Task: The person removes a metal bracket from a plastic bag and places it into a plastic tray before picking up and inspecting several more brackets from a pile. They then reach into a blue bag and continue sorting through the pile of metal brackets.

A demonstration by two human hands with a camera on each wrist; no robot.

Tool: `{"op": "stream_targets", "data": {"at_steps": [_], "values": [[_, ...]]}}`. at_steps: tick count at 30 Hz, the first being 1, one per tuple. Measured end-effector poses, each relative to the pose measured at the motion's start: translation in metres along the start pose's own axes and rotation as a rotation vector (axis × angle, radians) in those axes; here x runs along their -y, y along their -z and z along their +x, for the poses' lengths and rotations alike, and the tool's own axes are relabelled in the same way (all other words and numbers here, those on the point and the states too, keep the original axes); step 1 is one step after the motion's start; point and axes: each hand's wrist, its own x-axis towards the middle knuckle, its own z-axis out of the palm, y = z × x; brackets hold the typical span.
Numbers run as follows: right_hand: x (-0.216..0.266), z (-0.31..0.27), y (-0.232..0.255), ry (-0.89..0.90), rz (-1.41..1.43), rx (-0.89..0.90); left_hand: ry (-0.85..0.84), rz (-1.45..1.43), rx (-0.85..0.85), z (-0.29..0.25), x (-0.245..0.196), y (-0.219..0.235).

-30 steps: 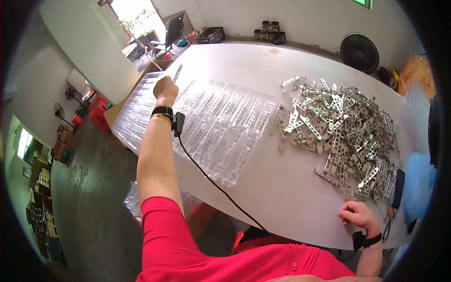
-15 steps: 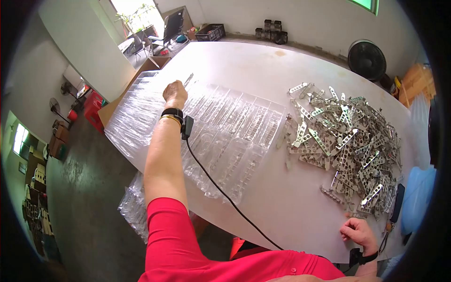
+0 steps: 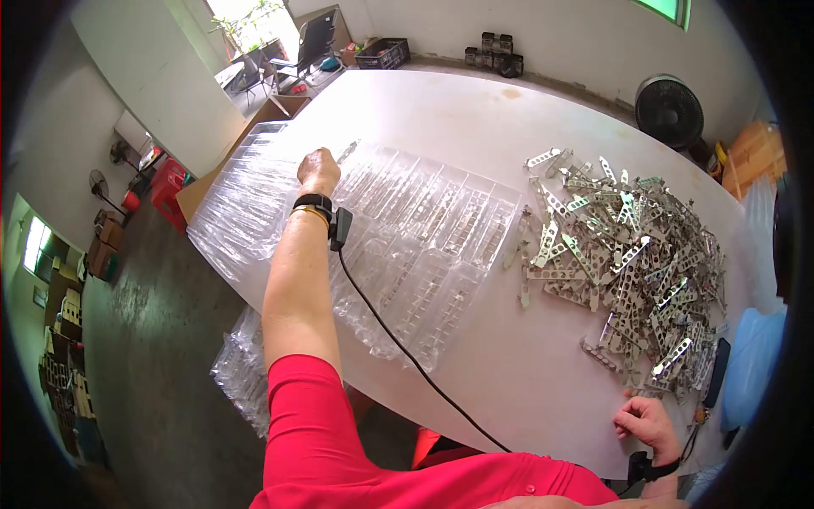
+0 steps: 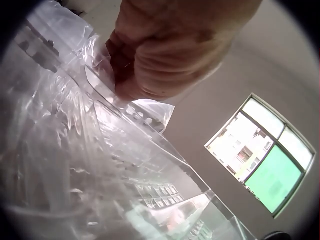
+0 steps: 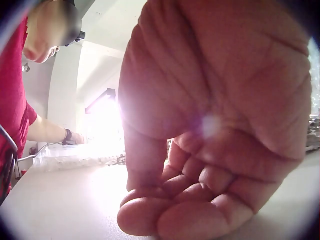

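Observation:
At the far left corner of the clear compartment tray [image 3: 500, 197], my left hand [image 3: 319, 172] pinches a flat metal strip with holes [image 3: 348, 152]. In the left wrist view the fingertips of the left hand [image 4: 170, 50] meet the holed strip [image 4: 140, 114] beside crinkled clear film [image 4: 55, 135]. Metal strips show through the tray's compartments. My right hand [image 3: 649, 424] rests on the table near its front edge, below a big pile of loose metal pieces [image 3: 627, 263]. Its fingers hang loosely curled and hold nothing in the right wrist view [image 5: 215, 125].
Film-wrapped trays [image 3: 246, 195] lie at the table's left side, beside a cardboard box [image 3: 197, 197]. A black cable [image 3: 390, 335] runs from the left wrist across the tray. A dark-handled tool [image 3: 717, 373] and a blue bag [image 3: 753, 365] are at the right.
My left hand has shifted a little to the right with the strip, towards the tray's far left corner. The head view has also shifted. The right hand keeps the same pose.

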Motion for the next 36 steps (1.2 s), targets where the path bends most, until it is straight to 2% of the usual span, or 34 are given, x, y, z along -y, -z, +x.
{"op": "stream_targets", "data": {"at_steps": [9, 13, 18, 21, 23, 27, 30, 32, 36], "values": [[-0.005, 0.004, 0.002, 0.003, 0.006, 0.005, -0.038, -0.043, 0.039, 0.0, 0.004, -0.008], [-0.008, 0.004, 0.003, 0.025, 0.029, 0.026, -0.071, -0.115, -0.03, -0.007, 0.011, -0.005], [-0.009, 0.006, 0.001, 0.065, 0.027, 0.006, -0.144, -0.189, -0.194, -0.017, 0.04, 0.023], [-0.014, 0.009, 0.003, 0.086, 0.051, 0.015, -0.171, -0.126, -0.216, -0.033, 0.075, 0.046], [-0.012, 0.01, 0.001, 0.077, 0.052, 0.016, -0.14, -0.149, -0.209, -0.045, 0.099, 0.054], [-0.014, 0.012, 0.002, 0.091, 0.053, 0.017, -0.045, -0.041, -0.033, -0.072, 0.137, 0.054], [-0.012, 0.01, 0.002, 0.111, 0.044, 0.012, 0.009, -0.14, 0.005, -0.097, 0.144, 0.053], [-0.012, 0.01, 0.001, 0.123, 0.03, 0.008, 0.118, -0.154, 0.171, -0.107, 0.143, 0.055], [-0.011, 0.009, 0.0, 0.122, 0.024, -0.007, 0.098, -0.096, 0.05, -0.104, 0.155, 0.031]]}}
